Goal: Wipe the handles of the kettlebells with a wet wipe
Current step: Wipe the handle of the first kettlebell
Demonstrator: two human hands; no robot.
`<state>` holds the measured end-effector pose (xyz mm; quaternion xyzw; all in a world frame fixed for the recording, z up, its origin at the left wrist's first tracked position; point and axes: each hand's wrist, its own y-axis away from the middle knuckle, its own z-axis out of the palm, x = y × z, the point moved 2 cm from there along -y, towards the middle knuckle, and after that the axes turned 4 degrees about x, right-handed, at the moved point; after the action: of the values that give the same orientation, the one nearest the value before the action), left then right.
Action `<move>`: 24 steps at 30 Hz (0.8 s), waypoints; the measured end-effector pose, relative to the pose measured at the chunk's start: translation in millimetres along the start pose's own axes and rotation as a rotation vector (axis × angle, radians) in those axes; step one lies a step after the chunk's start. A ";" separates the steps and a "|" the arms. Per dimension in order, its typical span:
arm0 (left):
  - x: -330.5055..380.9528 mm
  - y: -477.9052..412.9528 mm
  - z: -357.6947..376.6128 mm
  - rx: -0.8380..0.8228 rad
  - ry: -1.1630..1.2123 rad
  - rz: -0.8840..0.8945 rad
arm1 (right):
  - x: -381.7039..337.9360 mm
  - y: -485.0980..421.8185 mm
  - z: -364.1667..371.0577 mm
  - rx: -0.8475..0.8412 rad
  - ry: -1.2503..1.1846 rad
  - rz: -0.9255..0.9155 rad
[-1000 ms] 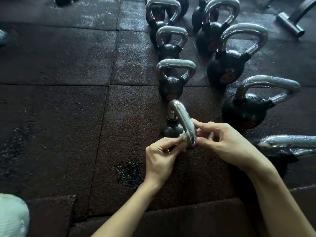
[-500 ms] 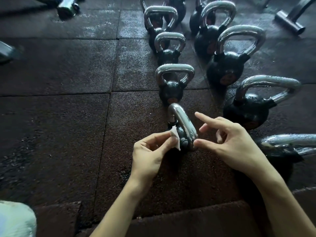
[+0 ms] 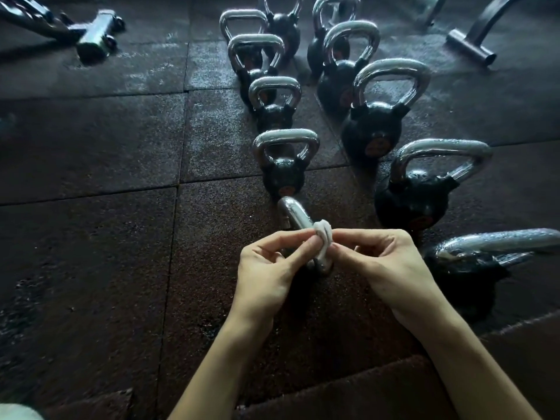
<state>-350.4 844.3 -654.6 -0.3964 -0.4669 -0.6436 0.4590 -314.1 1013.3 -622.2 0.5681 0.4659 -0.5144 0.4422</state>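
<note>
Dark rubber floor (image 3: 91,237), two rows of kettlebells (image 3: 283,174) running away from you. Your left hand (image 3: 266,268) and right hand (image 3: 385,262) meet at the nearest small handle (image 3: 295,216), fingers (image 3: 281,239) pinching the wet wipe (image 3: 323,237) bunched over it. This one's mid-wipe. The far handles (image 3: 391,71) glisten, but I can't tell if they're done.
</note>
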 end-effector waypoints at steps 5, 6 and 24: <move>7.4 -21.0 2.0 0.317 -0.592 0.131 | 7.8 -14.4 -24.3 0.303 0.097 0.019; 9.1 -24.1 5.2 0.332 -0.635 0.140 | 8.5 -17.3 -27.4 0.330 0.138 0.016; -1.1 -26.2 -84.0 0.156 -0.414 -0.051 | 50.4 -89.7 47.2 0.129 0.530 -0.041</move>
<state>-382.2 767.2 -682.8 -0.4715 -0.6095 -0.5217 0.3661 -408.7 986.3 -678.2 0.7004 0.5431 -0.3852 0.2572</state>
